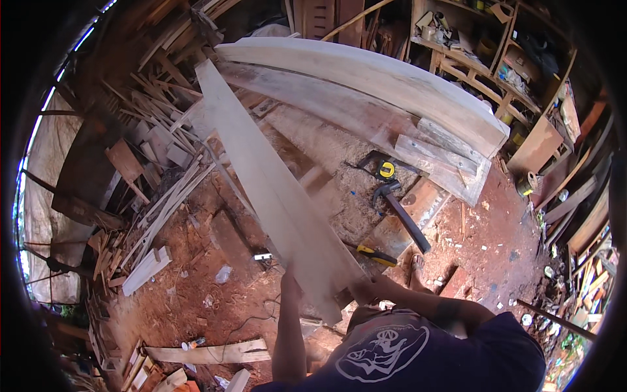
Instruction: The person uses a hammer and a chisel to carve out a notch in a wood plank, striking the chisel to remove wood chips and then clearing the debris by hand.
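Observation:
A long pale wooden plank [274,183] slants from the far left toward my body, its far end near the workbench's left end. My left hand [291,282] grips its left edge close to the near end, the fingers partly hidden by the wood. On the opposite edge, my right hand [363,289] is closed around the board, blurred and partly covered. To the right of the plank lie a claw hammer [406,219] with a dark handle, a yellow tape measure [386,171] and a tool with a yellow-and-black handle [377,255].
A wide curved board [366,81] spans the back of the sawdust-covered bench [307,134]. Scrap wood [157,137] is heaped at left. Shelves [480,52] stand at back right. On the dirt floor lie a cable [251,320] and a loose board [209,353].

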A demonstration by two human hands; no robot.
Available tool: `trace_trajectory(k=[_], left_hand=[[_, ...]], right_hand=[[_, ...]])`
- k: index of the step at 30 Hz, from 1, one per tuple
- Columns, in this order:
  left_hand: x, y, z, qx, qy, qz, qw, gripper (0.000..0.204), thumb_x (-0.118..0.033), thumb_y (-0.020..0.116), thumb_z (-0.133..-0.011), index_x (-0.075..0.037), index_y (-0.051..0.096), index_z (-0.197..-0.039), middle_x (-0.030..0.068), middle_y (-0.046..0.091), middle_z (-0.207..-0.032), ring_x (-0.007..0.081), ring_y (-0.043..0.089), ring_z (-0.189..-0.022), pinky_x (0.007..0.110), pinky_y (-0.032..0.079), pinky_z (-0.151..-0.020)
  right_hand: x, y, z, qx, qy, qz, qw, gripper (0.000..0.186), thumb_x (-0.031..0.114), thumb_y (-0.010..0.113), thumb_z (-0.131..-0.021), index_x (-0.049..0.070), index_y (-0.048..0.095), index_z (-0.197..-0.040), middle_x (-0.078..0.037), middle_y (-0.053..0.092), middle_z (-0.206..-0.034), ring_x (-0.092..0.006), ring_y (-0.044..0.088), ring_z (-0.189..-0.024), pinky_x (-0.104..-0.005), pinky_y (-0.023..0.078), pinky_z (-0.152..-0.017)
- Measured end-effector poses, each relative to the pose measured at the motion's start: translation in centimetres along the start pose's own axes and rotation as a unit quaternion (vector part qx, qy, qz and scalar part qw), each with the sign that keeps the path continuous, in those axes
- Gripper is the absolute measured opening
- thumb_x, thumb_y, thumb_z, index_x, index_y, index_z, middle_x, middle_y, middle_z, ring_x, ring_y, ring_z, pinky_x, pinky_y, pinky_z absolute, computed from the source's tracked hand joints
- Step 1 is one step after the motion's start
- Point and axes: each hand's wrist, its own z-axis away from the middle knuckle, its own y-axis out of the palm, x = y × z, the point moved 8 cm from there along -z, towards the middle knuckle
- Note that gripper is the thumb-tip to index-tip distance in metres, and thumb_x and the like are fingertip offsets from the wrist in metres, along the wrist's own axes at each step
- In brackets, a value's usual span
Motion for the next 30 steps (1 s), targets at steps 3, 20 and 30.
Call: trace_trajectory(k=[3, 20, 30], left_hand=[[0.1, 1.9, -1.5, 0.046, -0.034, 0.049, 0.997, 0.068, -0.056, 0.05, -0.104, -0.002, 0.049, -0.144, 0.0146, 0.063, -0.13, 0.0298, 0.062, -0.119, 0.044, 0.054, -0.097], [-4.3, 38.8, -2.0, 0.026, -0.001, -0.046, 0.999, 0.052, -0.036, 0.058, -0.103, -0.004, 0.049, -0.143, 0.0149, 0.063, -0.131, 0.0308, 0.063, -0.121, 0.047, 0.054, -0.1], [-3.1, 56.1, -10.7, -0.037, -0.051, -0.12, 0.991, 0.046, -0.025, 0.061, -0.101, -0.001, 0.051, -0.139, 0.0177, 0.063, -0.13, 0.0312, 0.065, -0.118, 0.047, 0.056, -0.1]], right_hand=[[1.3, 0.2, -0.1, 0.016, -0.103, 0.05, 0.993, 0.056, 0.052, 0.061, -0.098, 0.0, 0.07, -0.117, -0.014, 0.074, -0.102, -0.0253, 0.073, -0.089, -0.0396, 0.059, -0.078], [5.8, -35.1, 8.7, -0.17, -0.205, 0.216, 0.939, 0.031, 0.031, 0.05, -0.101, 0.009, 0.07, -0.093, -0.016, 0.069, -0.073, -0.0378, 0.071, -0.069, -0.0476, 0.056, -0.068], [8.5, -54.0, 11.2, -0.337, -0.359, 0.335, 0.803, 0.04, 0.039, 0.067, -0.094, 0.005, 0.068, -0.115, -0.019, 0.065, -0.115, -0.0394, 0.061, -0.109, -0.0533, 0.044, -0.1]])
